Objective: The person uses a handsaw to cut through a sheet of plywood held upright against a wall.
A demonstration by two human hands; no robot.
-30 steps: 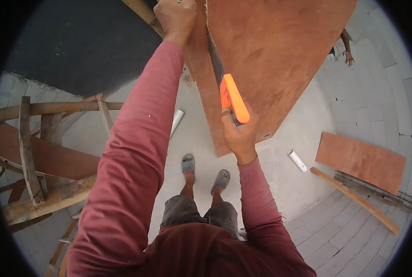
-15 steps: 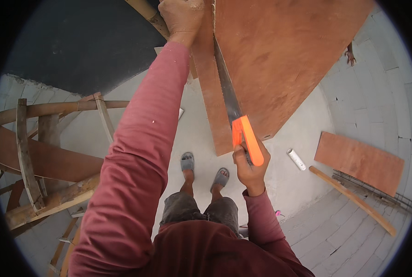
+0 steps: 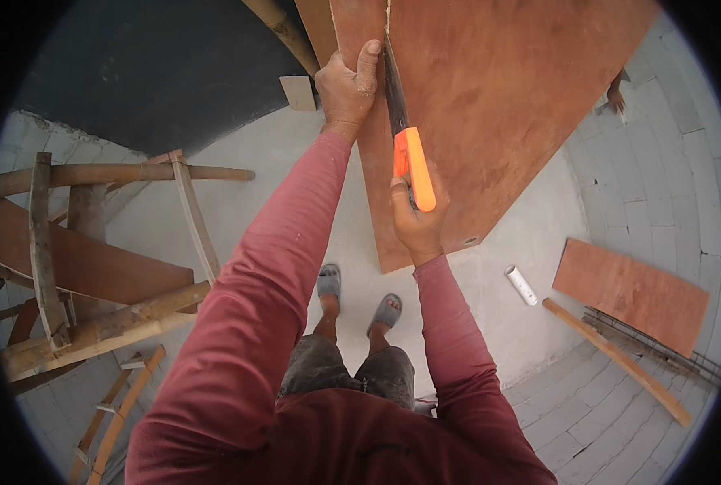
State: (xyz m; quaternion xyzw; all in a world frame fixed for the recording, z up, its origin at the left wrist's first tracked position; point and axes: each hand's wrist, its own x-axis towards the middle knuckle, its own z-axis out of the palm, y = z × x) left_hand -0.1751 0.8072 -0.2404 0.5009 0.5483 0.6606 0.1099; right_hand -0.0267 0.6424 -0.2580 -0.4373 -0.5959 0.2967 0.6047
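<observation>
My right hand point(image 3: 419, 220) is closed round the orange handle of a handsaw point(image 3: 413, 166). The saw's blade runs up and away from me into a long cut in a reddish-brown plywood sheet point(image 3: 482, 113). Left of the cut, my left hand point(image 3: 349, 90) grips the edge of the narrow plywood strip, its thumb lying on top close to the blade. The fingers of that hand are hidden beneath the board. The near end of the sheet reaches almost over my sandalled feet.
Wooden and bamboo framing point(image 3: 93, 331) stands at the left. On the right lie a white tube point(image 3: 520, 284), a wooden pole point(image 3: 619, 360) and a smaller plywood piece point(image 3: 631, 295) near a block wall. Another person's hand point(image 3: 615, 99) shows past the sheet's right edge.
The saw and my right hand have moved forward, so the blade sits farther along the cut. My left hand has come back toward me along the strip's edge.
</observation>
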